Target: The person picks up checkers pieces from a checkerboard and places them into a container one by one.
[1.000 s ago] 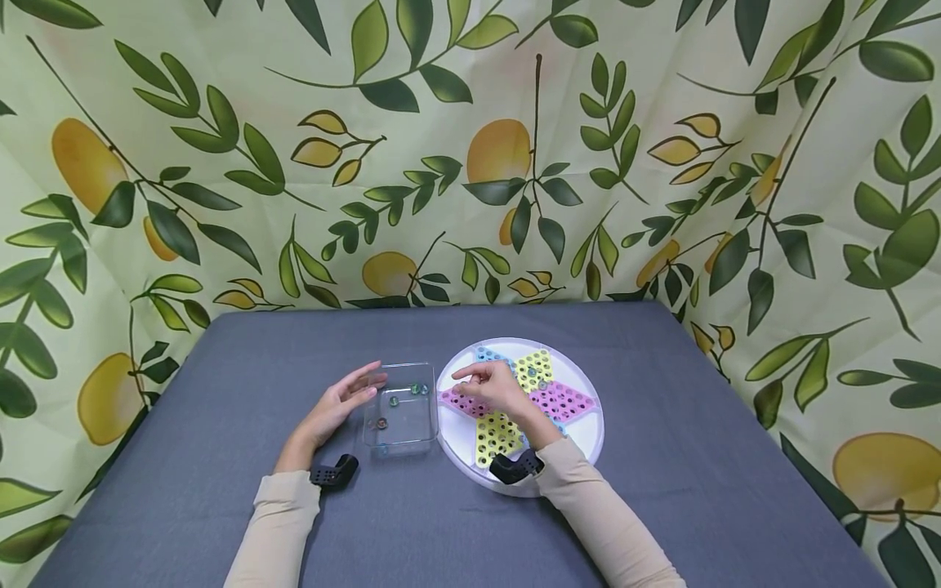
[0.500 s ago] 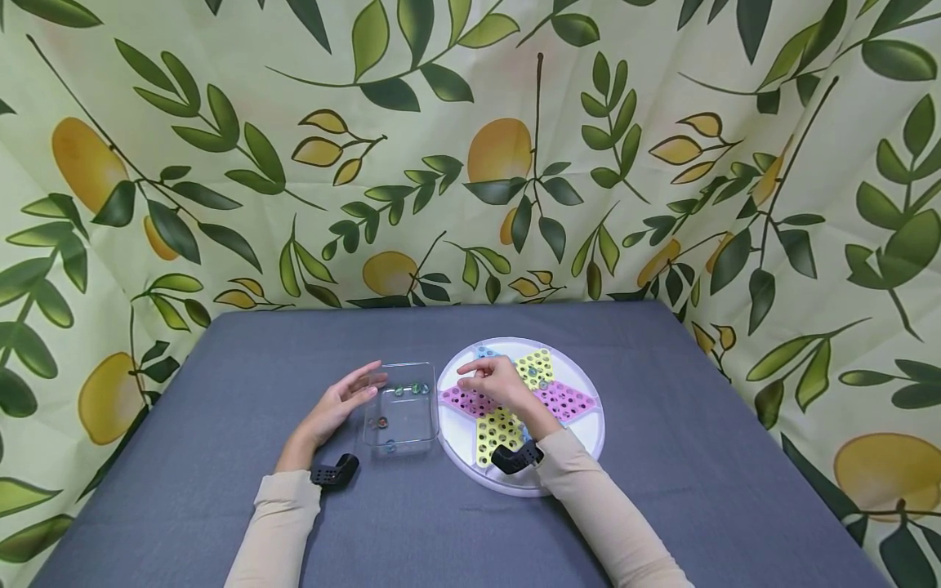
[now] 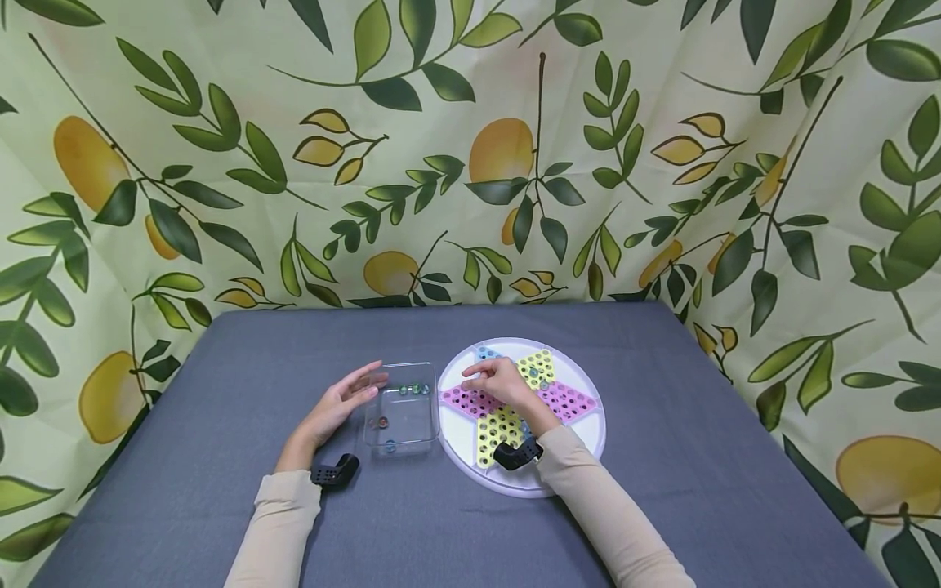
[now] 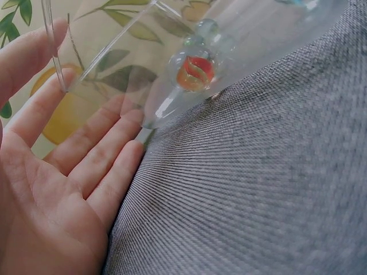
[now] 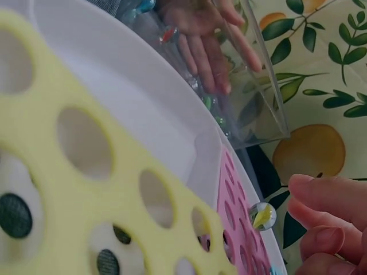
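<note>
My left hand (image 3: pixel 338 405) rests its straight fingers against the side of a clear plastic box (image 3: pixel 400 437). Inside the box lie several glass marbles, among them a red-swirled marble (image 4: pixel 195 73) and a green one (image 3: pixel 415 389). Over a round white game board (image 3: pixel 456 445) hovers my right hand (image 3: pixel 503 384), fingers bent and nothing seen between them. In the right wrist view, a clear marble with a yellow swirl (image 5: pixel 262 216) appears at the pink star point (image 5: pixel 243 217), apart from the fingertips (image 5: pixel 301 186).
The board's star has pink, yellow (image 3: pixel 498 433) and blue points full of holes. A marble (image 3: pixel 533 373) sits on the far yellow point. A grey cloth (image 3: pixel 220 384) covers the table, and a leaf-patterned curtain (image 3: pixel 412 163) hangs behind it.
My right hand has shifted slightly right over the board. In the box, a green marble has rolled towards the others at the far side. My left hand has stayed at the box.
</note>
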`<state>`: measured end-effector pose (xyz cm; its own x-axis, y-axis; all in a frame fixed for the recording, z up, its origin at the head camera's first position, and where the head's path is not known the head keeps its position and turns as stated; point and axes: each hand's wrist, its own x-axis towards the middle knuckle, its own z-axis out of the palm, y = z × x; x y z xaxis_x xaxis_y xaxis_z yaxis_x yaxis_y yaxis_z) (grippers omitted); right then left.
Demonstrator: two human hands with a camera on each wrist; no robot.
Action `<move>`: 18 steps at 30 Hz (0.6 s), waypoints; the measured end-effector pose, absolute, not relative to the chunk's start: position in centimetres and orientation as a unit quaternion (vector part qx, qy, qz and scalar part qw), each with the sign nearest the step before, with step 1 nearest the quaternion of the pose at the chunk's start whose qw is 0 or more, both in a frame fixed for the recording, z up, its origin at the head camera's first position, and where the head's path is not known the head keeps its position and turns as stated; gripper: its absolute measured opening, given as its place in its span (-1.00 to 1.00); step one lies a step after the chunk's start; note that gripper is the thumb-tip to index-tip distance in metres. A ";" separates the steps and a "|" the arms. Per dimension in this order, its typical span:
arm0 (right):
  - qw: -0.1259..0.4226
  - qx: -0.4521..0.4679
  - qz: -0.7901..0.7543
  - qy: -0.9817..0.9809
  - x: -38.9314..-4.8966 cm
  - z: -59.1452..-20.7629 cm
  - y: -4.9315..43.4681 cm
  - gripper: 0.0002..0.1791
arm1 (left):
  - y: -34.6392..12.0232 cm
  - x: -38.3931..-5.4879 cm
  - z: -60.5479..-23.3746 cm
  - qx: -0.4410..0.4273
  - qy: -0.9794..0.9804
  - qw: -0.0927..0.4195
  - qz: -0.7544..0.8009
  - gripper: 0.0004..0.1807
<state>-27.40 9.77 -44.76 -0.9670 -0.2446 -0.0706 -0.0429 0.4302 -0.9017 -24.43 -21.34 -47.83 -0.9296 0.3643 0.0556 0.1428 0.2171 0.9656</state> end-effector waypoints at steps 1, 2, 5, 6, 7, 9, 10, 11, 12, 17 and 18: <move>0.099 -0.084 -0.526 0.840 -27.5 -44.8 9.8 -0.70 | -21.3 -24.4 -47.8 0.164 0.775 0.092 0.603 -0.39; 0.104 -0.084 -0.526 0.840 -27.5 -44.9 9.9 -0.70 | -21.3 -24.4 -47.8 0.163 0.776 0.092 0.602 -0.39; 0.116 -0.082 -0.526 0.839 -27.6 -45.1 10.0 -0.68 | -21.2 -24.4 -47.8 0.162 0.777 0.093 0.601 -0.39; 0.117 -0.083 -0.525 0.839 -27.7 -45.2 10.1 -0.68 | -21.2 -24.4 -47.8 0.163 0.777 0.094 0.601 -0.39; 0.117 -0.084 -0.526 0.838 -27.7 -45.2 10.2 -0.68 | -21.2 -24.4 -47.8 0.163 0.777 0.094 0.600 -0.39; 0.115 -0.085 -0.527 0.838 -27.8 -45.3 10.2 -0.68 | -21.1 -24.5 -47.8 0.163 0.779 0.092 0.599 -0.40; 0.113 -0.085 -0.528 0.837 -27.8 -45.3 10.2 -0.68 | -21.1 -24.5 -47.8 0.163 0.779 0.091 0.599 -0.40; 0.113 -0.084 -0.531 0.835 -27.8 -45.3 10.2 -0.68 | -21.1 -24.5 -47.8 0.163 0.780 0.090 0.598 -0.40; 0.115 -0.080 -0.534 0.834 -27.8 -45.4 10.2 -0.68 | -21.1 -24.5 -47.7 0.162 0.781 0.090 0.597 -0.40; 0.132 -0.061 -0.544 0.826 -27.7 -45.6 10.0 -0.67 | -21.3 -24.4 -47.6 0.167 0.781 0.089 0.595 -0.39; 0.133 -0.059 -0.544 0.826 -27.7 -45.7 10.0 -0.66 | -21.4 -24.4 -47.7 0.169 0.780 0.090 0.596 -0.39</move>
